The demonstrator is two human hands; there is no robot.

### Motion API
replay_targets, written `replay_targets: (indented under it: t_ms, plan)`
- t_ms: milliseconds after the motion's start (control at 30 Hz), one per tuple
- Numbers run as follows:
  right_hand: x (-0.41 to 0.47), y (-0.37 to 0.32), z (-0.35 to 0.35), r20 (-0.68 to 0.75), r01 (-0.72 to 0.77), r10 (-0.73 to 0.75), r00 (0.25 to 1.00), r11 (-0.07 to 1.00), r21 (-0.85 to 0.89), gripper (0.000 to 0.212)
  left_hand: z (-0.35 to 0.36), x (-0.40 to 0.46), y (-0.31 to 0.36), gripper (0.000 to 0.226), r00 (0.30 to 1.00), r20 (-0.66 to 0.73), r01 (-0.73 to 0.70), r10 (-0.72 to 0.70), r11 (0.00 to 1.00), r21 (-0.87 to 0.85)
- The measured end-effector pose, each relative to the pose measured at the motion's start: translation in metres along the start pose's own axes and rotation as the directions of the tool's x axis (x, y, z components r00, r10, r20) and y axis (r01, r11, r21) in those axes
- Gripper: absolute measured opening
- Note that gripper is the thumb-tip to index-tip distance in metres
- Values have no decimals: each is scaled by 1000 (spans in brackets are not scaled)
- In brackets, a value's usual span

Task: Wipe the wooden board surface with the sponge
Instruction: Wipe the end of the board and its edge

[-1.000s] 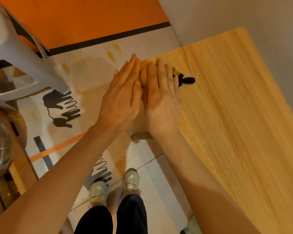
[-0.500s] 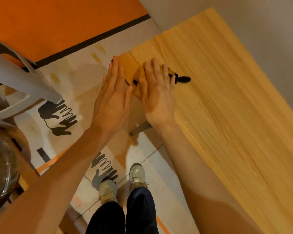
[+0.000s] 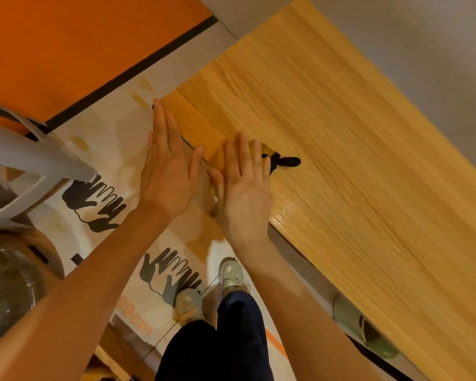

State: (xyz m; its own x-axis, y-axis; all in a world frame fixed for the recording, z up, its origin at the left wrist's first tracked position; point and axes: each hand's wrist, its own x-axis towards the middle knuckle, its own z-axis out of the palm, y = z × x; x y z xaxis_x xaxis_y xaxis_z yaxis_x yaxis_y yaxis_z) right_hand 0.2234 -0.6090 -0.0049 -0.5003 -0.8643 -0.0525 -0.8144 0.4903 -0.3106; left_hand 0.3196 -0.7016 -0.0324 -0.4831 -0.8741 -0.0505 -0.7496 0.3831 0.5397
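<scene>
Warm, dim indoor light is falling from overhead, tinting everything orange-yellow. A small glare patch is shining on the light oak-grain wooden board [image 3: 341, 160] near its close edge. Soft shadows are lying under both forearms and across the pale printed floor [image 3: 113, 149]. The wide lens is bending lines at the edges, and the corners are looking soft and slightly blurred.

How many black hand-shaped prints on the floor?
2. One hand print beside the white chair leg, left of the left hand; another hand print between the forearms, by the shoes. More may be hidden.
</scene>
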Motion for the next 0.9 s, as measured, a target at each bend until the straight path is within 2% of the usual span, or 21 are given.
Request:
replay_targets:
  t_ms: [100,300,400,500,567,667,767,900]
  plan:
    - [-24,33,-1,41,132,-128,991,984,-120,60,-1,0,3,80,1000,21,15,-16,999,43]
    - [-103,112,-23,31,122,-118,992,975,-183,70,-6,2,4,86,997,73,34,-38,998,53]
    - [-107,114,-38,86,138,-129,988,986,-98,67,-11,3,6,88,991,121,48,-59,995,89]
    - [-99,102,-54,114,-5,-18,993,980,201,53,-20,5,6,88,981,176,56,-83,986,156]
    - [-93,96,-67,162,-133,74,984,910,393,49,-26,5,7,88,976,199,54,-94,979,195]
    - [-81,91,-91,196,-239,158,968,817,524,45,-36,6,15,87,965,221,99,-140,978,186]
    - [-61,86,-116,264,-355,238,935,622,698,41,-48,3,32,86,959,230,143,-166,983,116]
    - [-20,77,-135,453,-522,263,852,350,778,26,-63,-1,64,74,963,231,156,-140,987,-50]
